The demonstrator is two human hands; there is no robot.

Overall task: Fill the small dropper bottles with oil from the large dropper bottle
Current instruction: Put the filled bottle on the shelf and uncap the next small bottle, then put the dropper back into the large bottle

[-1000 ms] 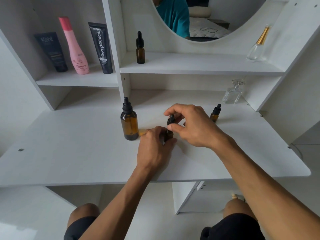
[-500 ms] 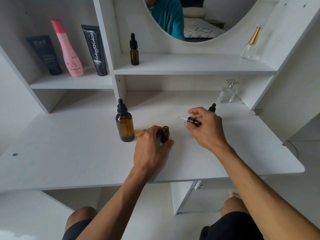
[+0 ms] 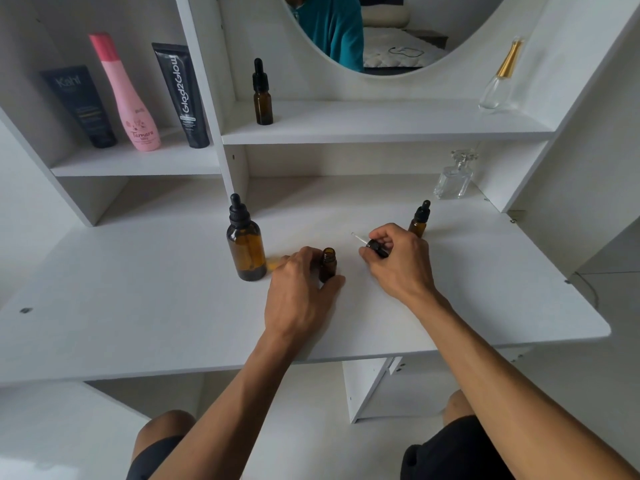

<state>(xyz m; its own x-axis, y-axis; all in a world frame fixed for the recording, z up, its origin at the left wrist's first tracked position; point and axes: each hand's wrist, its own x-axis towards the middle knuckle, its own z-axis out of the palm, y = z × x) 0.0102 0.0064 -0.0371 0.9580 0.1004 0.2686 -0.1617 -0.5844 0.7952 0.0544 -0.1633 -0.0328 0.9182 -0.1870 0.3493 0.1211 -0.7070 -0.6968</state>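
Presently listed, item one: small amber glass dropper bottle (image 3: 328, 265), uncapped, upright near the middle of the counter (image 3: 138, 306). Judged light, rigid, breakable, easily tipped and likely slick if oiled; best held low around the body, as it is. The left hand (image 3: 301, 289) grips it, thumb on the near side and fingers wrapped behind, wrist resting on the counter.

Item two: black screw-cap dropper with clear glass pipette (image 3: 372, 244), lifted off that bottle. The tube is thin and judged fragile; hold belongs on the ribbed cap, never the glass. The right hand (image 3: 398, 261) pinches the cap with curled fingers, pipette pointing left and away, forearm angled in from the near right edge.

Item three: large amber glass dropper bottle with black bulb cap (image 3: 246, 247), capped, standing just left of the left hand, part full of oil. Judged the heaviest piece; grasp at the body, unscrew at the collar.

Item four: second small amber dropper bottle, capped (image 3: 419, 220), just behind the right hand toward the back right of the counter.
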